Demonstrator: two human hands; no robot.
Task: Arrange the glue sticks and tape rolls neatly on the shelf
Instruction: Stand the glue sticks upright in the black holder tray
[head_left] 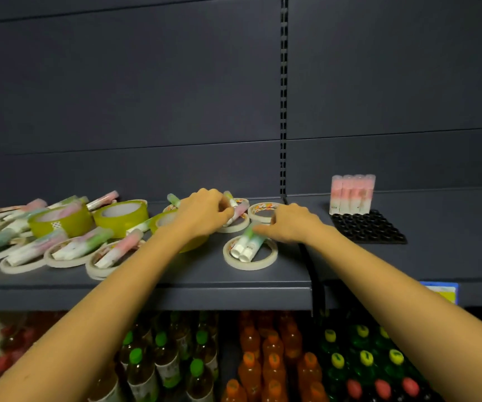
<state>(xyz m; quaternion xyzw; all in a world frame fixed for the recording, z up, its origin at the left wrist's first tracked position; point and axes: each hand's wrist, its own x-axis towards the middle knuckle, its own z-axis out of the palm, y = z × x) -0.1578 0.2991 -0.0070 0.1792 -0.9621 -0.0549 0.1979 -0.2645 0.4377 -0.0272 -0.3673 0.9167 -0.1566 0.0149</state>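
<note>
Gathering step: left hand (205, 213) pinches a pink glue stick (239, 212), right hand (292, 224) grips a green glue stick (255, 243); next, probably the black tray (367, 227).

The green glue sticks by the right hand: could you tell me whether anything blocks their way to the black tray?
Nothing visible does: bare shelf lies between the green glue sticks and the black tray, whose front holes are empty.
</note>
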